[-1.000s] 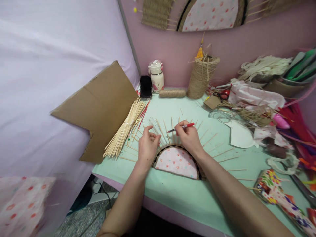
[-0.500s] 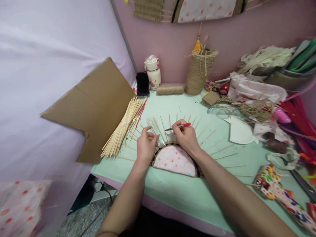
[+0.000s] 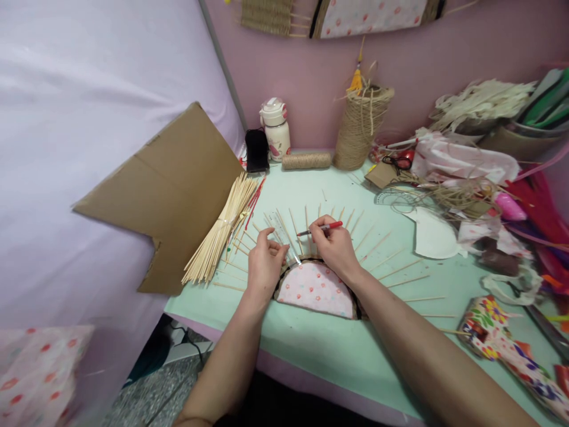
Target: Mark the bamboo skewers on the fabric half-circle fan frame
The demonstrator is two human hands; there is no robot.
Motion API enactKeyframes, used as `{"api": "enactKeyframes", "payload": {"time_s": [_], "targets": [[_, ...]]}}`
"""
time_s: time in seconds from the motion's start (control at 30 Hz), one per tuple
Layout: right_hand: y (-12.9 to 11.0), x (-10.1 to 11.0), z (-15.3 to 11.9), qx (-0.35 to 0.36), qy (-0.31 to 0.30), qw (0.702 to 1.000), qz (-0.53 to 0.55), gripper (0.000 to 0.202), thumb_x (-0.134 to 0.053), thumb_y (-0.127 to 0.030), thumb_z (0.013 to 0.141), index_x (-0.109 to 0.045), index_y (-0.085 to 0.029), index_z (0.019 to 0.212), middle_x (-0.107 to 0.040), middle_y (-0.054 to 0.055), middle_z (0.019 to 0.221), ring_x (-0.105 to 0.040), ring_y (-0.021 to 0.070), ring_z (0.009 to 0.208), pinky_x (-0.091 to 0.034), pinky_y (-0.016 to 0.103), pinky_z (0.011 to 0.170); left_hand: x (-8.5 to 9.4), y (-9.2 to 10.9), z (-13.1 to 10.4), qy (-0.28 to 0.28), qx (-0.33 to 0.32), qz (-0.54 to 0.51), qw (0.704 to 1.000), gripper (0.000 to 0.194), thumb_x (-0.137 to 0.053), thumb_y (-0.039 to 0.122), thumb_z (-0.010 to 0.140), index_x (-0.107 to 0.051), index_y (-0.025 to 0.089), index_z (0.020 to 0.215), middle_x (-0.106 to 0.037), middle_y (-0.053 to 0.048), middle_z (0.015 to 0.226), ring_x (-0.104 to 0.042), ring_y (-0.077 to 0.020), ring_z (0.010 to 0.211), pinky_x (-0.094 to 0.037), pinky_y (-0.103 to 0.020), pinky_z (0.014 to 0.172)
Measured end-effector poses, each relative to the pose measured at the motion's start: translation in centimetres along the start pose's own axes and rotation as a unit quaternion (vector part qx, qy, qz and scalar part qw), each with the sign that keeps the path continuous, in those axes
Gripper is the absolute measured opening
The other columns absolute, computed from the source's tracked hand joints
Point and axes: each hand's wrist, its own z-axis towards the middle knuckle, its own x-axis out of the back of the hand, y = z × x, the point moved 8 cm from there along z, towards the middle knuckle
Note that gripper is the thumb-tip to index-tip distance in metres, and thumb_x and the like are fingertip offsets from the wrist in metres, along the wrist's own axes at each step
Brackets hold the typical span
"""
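Note:
A half-round piece covered in pink flowered cloth [image 3: 316, 290] lies on the table, dark-edged along its curve, with several thin wooden sticks [image 3: 402, 266] fanning out from it. My left hand [image 3: 265, 261] pinches a clear ruler [image 3: 284, 234] between thumb and fingers. The ruler lies slanted over the sticks, its lower end at the curved edge. In my right hand [image 3: 331, 243] is a red pen [image 3: 326, 227], held in a writing grip with its tip pointing left, close to the sticks beside the ruler. Whether the tip touches a stick I cannot tell.
A tied bundle of sticks [image 3: 222, 234] and a cardboard sheet [image 3: 173, 178] are on the left. At the back stand a white bottle [image 3: 276, 133], a twine roll [image 3: 306, 161] and a big twine spool [image 3: 362, 127]. Cloth scraps [image 3: 464, 160] and a flowered pouch [image 3: 484, 332] crowd the right.
The ruler and my left hand have shifted slightly to the right, nearer the pen. My right hand has stayed almost in place.

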Motion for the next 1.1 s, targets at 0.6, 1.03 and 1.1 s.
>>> {"api": "enactKeyframes", "payload": {"time_s": [0.6,1.03,1.1], "targets": [[-0.9,-0.1,0.8,-0.025,-0.041,0.999,-0.004,0.017,-0.050,-0.033,0.084,-0.056,-0.020,0.075,-0.061,-0.001,0.063,-0.055,0.0144,0.058,-0.039,0.026,0.058,-0.3,0.0,0.0,-0.020,0.011,-0.014,1.000,0.049,-0.063,0.023,0.078,-0.046,0.019,0.123,-0.059,0.006,0.067,-0.057,-0.0099,0.049,-0.042,-0.022,0.053],[0.6,-2.2,2.0,-0.031,-0.010,0.998,0.046,0.018,-0.050,-0.033,0.084,-0.054,-0.020,0.072,-0.059,-0.003,0.059,-0.053,0.0138,0.055,-0.038,0.025,0.058,-0.4,0.0,0.0,-0.027,0.013,-0.008,1.000,0.048,-0.062,0.025,0.079,-0.044,0.019,0.123,-0.058,0.007,0.066,-0.057,-0.0104,0.050,-0.042,-0.022,0.053],[0.8,-2.1,2.0,-0.033,-0.007,0.998,0.050,0.018,-0.050,-0.034,0.084,-0.054,-0.020,0.072,-0.059,-0.003,0.059,-0.053,0.0139,0.056,-0.038,0.025,0.059,-0.3,0.1,0.0,-0.025,0.013,-0.003,1.000,0.048,-0.062,0.025,0.079,-0.044,0.018,0.123,-0.059,0.006,0.066,-0.058,-0.0102,0.050,-0.042,-0.022,0.053]]}}
